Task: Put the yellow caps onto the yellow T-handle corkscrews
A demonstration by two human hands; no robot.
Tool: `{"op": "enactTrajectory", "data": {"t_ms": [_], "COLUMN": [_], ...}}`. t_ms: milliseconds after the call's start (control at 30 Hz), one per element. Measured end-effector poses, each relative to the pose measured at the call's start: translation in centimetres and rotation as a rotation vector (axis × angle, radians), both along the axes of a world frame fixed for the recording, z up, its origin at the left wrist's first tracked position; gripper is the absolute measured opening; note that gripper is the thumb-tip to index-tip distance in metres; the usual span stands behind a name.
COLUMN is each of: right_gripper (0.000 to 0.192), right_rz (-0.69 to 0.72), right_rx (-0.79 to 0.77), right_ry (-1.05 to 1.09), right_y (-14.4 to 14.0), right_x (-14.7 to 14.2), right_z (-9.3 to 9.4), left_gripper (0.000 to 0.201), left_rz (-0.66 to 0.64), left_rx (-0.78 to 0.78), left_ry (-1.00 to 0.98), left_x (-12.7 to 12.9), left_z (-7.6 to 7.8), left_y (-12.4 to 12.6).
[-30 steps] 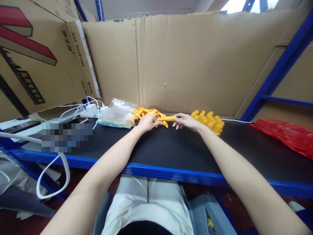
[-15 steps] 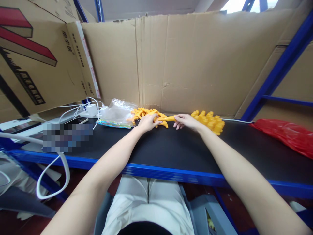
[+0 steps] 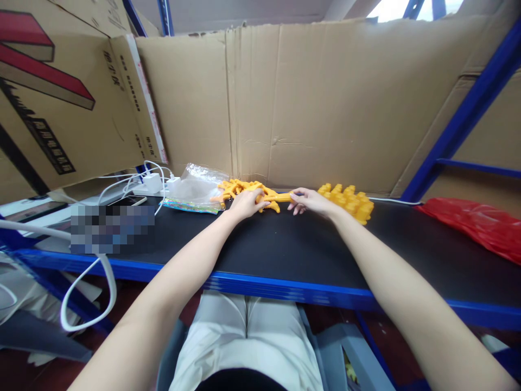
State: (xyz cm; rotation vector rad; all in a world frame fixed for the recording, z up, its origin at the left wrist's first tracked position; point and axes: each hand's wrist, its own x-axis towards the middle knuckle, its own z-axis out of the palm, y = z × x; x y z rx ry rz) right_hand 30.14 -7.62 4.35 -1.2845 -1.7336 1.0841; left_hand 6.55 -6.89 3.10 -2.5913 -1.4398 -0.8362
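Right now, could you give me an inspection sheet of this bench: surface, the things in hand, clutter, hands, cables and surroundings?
Surface: black benchtop with a blue front edge.
Things in hand: orange plastic piece spanning both hands; more orange parts behind the left hand, an orange pile by the right wrist.
Clutter: clear plastic bag on the left; red bag at far right.
Hands: left hand and right hand each closed on one end of the piece.
Cables: white chargers and white cables on the left, one looping below the edge.
Surroundings: cardboard wall behind; blue shelf post on the right.
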Motion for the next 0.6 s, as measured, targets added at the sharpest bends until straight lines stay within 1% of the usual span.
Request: {"op": "enactTrajectory", "data": {"t_ms": [100,167,400,600], "right_gripper": [0.018,0.020,0.031,0.045], "right_rz": [0.004,0.005,-0.029,-0.071], "right_rx": [0.007,0.008,0.013,0.015], "right_ry": [-0.008,-0.017,-0.043,-0.074], "right_y": [0.04,0.05,-0.09,-0.10], "right_x": [-0.05,-0.10,-0.39,-0.49], "right_z": [-0.05,-0.07,-0.07,-0.25], "left_gripper": [0.036,0.036,0.037,0.035], "left_rz": [0.001,-0.004,-0.011,-0.016], "left_rx": [0.005,0.013,0.018,0.030], "left_ry": [0.005,0.007,0.006,0.030], "left_x": [0.04,0.06,0.08,0.11], "left_z": [0.08,0.09,0.02,-0.12], "left_y": [-0.10,-0.14,-0.12,0.05]}}
